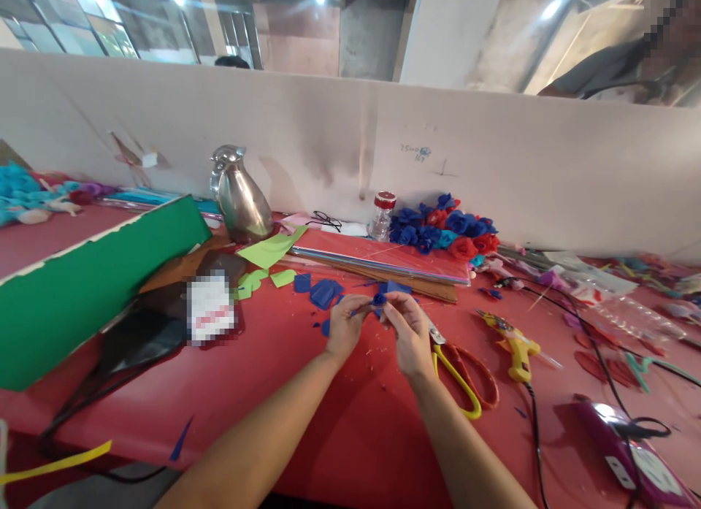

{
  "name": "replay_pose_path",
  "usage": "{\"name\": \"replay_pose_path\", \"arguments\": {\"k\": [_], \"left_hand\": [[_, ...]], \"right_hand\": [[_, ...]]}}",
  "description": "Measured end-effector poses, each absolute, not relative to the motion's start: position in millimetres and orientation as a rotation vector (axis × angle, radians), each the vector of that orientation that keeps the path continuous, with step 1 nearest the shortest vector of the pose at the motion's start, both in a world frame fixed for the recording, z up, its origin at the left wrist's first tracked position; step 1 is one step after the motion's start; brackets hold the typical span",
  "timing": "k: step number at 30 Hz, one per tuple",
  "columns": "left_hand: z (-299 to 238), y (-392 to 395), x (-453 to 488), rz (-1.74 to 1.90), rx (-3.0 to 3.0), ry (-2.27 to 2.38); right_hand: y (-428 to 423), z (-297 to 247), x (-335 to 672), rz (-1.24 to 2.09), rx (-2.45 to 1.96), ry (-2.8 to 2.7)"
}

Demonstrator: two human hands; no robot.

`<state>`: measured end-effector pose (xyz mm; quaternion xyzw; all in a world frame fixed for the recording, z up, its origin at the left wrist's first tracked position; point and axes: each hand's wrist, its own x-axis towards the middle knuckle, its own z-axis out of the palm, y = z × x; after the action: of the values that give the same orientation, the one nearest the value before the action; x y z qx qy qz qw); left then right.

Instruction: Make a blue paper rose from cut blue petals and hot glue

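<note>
Between my fingertips is a small dark blue paper flower (379,299), held just above the red table. My left hand (349,321) pinches it from the left side. From the right, my right hand (406,329) grips it with thumb and fingers closed. Cut blue pieces (325,293) lie behind and beside my left hand. A pair of scissors (463,377) with one yellow and one red handle lies to the right of my right hand, its blades partly hidden by it. Farther right rests a yellow glue gun (512,342) with a black cord.
A steel jug (241,195), a red-lidded jar (382,215) and a pile of blue and red flowers (443,228) stand along the white partition (328,136). A green panel (104,290) and a black bag (139,341) occupy the left. A purple device (629,450) sits front right.
</note>
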<state>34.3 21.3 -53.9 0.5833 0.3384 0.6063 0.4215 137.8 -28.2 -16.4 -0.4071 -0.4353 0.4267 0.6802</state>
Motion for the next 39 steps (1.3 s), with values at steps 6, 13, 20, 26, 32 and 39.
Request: {"name": "replay_pose_path", "arguments": {"k": [6, 13, 20, 26, 32, 39], "left_hand": [[-58, 22, 33, 1.494, 1.488, 0.856], [-46, 17, 35, 1.425, 1.513, 0.913], [-43, 17, 35, 1.411, 1.468, 0.993], [-38, 14, 36, 1.351, 1.555, 1.038], [-34, 9, 36, 1.289, 1.678, 1.113], [-34, 4, 37, 1.285, 1.794, 1.148]], "right_hand": [[-25, -16, 143, 0.939, -0.952, -0.992], [-25, -17, 142, 1.093, -0.899, -0.872], [-24, -17, 143, 0.93, -1.007, -0.933], [-20, -27, 146, 0.861, -1.107, -1.133], [-17, -35, 146, 0.887, -1.159, -1.119], [-17, -33, 145, 0.892, -1.172, -1.053]]}}
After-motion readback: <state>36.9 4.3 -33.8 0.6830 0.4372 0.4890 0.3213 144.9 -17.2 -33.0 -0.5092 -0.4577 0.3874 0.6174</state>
